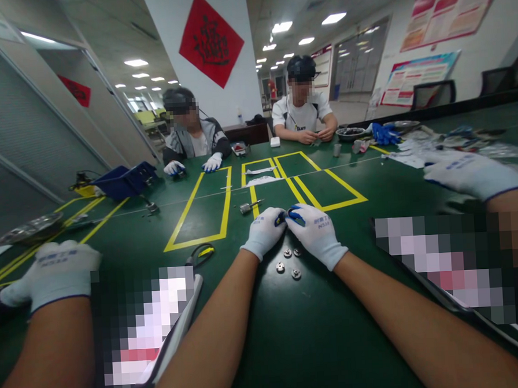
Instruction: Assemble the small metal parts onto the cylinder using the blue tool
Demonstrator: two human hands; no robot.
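Both hands wear white knit gloves with blue-coated fingertips and meet over the green table. My left hand is closed, fingers pinched together. Against it, my right hand is closed too, its fingertips touching the left ones. Whatever sits between the fingertips is too small and covered to make out. Just below the hands lie several small round metal discs, among them a near-left disc and a near-right disc, each with a raised centre. Beyond my left hand lies a metal cylinder with a thin shaft.
Co-workers' gloved hands reach in at left and right. Two people sit opposite. Yellow tape marks rectangles on the table. A blue bin, a blurred-out phone-like device, papers and blue gloves lie around.
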